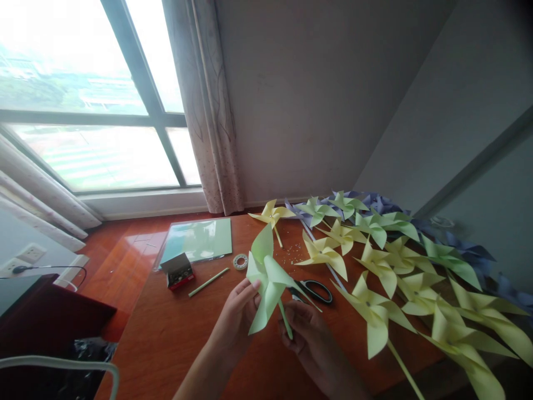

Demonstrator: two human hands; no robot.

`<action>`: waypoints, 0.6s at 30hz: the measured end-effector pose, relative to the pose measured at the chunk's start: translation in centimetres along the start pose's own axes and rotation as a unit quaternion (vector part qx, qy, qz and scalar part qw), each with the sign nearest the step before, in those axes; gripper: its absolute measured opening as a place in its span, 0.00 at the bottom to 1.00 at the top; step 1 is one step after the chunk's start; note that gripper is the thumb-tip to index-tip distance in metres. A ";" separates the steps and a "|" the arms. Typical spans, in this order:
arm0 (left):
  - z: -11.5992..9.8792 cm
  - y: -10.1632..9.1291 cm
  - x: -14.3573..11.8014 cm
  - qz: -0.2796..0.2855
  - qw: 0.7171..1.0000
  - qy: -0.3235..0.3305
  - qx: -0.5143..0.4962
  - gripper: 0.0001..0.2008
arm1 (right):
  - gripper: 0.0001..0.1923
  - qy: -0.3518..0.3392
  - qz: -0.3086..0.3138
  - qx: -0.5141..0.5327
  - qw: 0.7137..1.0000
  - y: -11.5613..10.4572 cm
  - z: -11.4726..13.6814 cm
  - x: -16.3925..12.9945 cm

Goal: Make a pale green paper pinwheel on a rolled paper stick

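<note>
A light green paper pinwheel (pixel 266 280) is held up over the wooden table (pixel 175 328). My left hand (pixel 235 322) pinches its folded blades from the left side. My right hand (pixel 310 339) grips the pinwheel's green stick (pixel 285 320) just below the blades. Black-handled scissors (pixel 314 290) lie on the table right behind the pinwheel.
Several finished yellow, green and blue pinwheels (pixel 375 261) cover the right of the table. A stack of green paper sheets (pixel 200 240), a small red-and-black box (pixel 179 272), a loose green stick (pixel 208 282) and a tape roll (pixel 240 261) lie at the left. Window and curtain stand behind.
</note>
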State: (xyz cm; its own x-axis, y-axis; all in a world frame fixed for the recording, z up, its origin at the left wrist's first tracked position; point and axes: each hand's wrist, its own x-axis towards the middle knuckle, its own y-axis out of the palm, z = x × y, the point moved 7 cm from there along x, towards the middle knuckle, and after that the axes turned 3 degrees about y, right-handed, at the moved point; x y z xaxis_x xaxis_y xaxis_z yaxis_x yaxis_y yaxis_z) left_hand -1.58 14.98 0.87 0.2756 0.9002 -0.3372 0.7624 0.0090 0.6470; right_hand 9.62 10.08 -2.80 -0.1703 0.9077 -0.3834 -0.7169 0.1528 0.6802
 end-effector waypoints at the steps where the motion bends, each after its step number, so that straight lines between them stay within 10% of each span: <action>1: 0.0 0.0 0.0 0.001 1.000 0.001 -0.002 0.15 | 0.20 0.000 -0.002 0.003 1.000 0.0 0.0 0.0; 18: 1.2 -0.4 1.0 0.049 0.995 -0.045 -0.080 0.14 | 0.23 -0.162 -0.038 -0.184 0.969 -0.1 2.6 -0.4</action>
State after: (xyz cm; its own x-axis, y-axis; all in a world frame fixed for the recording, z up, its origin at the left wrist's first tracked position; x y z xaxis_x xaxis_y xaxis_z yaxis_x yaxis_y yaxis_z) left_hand -0.96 15.34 -0.56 0.4006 0.8580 -0.3216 0.6278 -0.0013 0.7784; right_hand 11.49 10.74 -1.12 0.0705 0.9837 -0.1657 -0.9220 0.1277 0.3656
